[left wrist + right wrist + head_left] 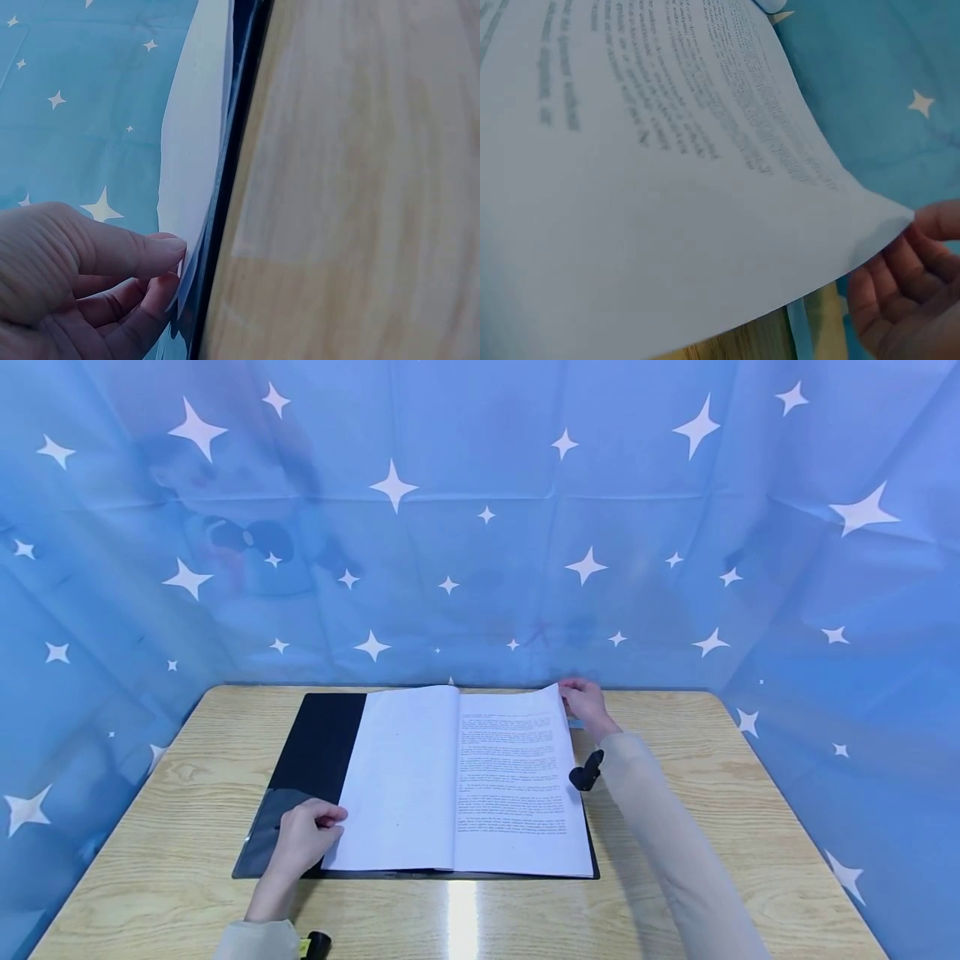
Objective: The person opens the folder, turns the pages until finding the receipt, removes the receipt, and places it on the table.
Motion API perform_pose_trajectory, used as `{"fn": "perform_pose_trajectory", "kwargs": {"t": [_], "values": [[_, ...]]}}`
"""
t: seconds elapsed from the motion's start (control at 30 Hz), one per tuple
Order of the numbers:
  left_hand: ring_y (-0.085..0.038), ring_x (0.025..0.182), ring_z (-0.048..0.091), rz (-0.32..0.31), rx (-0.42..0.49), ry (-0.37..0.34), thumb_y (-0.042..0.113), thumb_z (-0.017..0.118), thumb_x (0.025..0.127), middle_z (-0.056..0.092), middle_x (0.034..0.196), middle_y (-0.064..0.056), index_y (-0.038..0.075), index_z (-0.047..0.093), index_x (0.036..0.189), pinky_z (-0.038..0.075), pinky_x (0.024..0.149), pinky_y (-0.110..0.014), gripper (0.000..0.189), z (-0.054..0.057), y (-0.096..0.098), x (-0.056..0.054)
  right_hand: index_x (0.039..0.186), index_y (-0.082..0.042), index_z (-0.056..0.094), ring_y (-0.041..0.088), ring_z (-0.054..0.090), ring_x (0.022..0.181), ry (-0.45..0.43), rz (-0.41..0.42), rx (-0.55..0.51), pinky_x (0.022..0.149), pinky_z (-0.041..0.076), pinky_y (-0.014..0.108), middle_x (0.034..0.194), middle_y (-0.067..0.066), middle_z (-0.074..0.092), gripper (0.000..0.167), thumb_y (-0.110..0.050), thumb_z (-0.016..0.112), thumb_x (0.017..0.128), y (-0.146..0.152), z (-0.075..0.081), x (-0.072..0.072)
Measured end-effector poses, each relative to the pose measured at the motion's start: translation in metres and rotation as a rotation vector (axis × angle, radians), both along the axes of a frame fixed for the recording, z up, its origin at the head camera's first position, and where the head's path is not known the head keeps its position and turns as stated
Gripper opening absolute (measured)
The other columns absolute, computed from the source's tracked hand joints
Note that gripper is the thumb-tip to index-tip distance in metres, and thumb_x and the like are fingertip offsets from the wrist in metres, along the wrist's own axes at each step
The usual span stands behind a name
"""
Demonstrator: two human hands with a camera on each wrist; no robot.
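Note:
A black folder lies open on the table, a stack of white sheets spread across it. The left page looks blank, while the right page carries lines of small print. My right hand pinches the right page's far outer corner and lifts it, so the sheet curves up in the right wrist view. At the near outer edge of the left page is my left hand. Its thumb and curled fingers pinch the edge of the left-hand paper in the left wrist view.
The wooden table extends on both sides of the folder. A light blue tab sticks out beside the right page. Behind and around the table hangs a blue curtain with white stars.

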State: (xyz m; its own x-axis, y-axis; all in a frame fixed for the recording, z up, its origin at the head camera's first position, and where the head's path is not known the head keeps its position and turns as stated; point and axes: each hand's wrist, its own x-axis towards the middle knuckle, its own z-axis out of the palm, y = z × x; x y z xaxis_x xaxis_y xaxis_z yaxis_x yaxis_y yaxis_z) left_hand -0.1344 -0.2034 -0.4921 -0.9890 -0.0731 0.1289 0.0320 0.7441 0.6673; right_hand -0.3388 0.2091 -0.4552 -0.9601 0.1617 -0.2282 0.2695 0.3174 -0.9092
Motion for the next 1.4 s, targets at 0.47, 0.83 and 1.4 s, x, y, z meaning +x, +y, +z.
{"fn": "perform_pose_trajectory", "kwargs": {"t": [0.47, 0.83, 1.4], "values": [[-0.019, 0.07, 0.054, 0.004, -0.002, -0.012, -0.01, 0.071, 0.069, 0.062, 0.078, -0.008, -0.001, 0.071, 0.08, 0.047, 0.062, -0.03, 0.014, 0.0, 0.001, 0.001, 0.125, -0.001, 0.055, 0.018, 0.053, 0.09, 0.003, 0.044, 0.035, 0.075, 0.045, 0.032, 0.114, 0.014, 0.058, 0.038, -0.023, 0.05, 0.095, 0.005, -0.006, 0.012], [-0.019, 0.07, 0.055, 0.002, -0.008, -0.006, -0.01, 0.071, 0.069, 0.063, 0.078, -0.008, 0.0, 0.071, 0.079, 0.047, 0.063, -0.03, 0.014, 0.0, 0.001, 0.001, 0.126, 0.003, 0.055, 0.018, 0.054, 0.081, 0.05, 0.152, -0.036, 0.084, 0.043, 0.045, 0.089, 0.004, 0.06, 0.038, -0.022, 0.047, 0.097, 0.01, 0.001, 0.031], [-0.019, 0.07, 0.055, 0.005, -0.003, -0.012, -0.01, 0.071, 0.069, 0.063, 0.078, -0.008, -0.001, 0.071, 0.08, 0.047, 0.063, -0.031, 0.014, 0.0, 0.001, 0.0, 0.122, 0.006, 0.051, 0.014, 0.056, 0.078, -0.041, 0.243, -0.083, 0.076, 0.046, 0.033, 0.088, 0.001, 0.062, 0.035, -0.016, 0.052, 0.095, 0.009, 0.013, 0.061]]}}
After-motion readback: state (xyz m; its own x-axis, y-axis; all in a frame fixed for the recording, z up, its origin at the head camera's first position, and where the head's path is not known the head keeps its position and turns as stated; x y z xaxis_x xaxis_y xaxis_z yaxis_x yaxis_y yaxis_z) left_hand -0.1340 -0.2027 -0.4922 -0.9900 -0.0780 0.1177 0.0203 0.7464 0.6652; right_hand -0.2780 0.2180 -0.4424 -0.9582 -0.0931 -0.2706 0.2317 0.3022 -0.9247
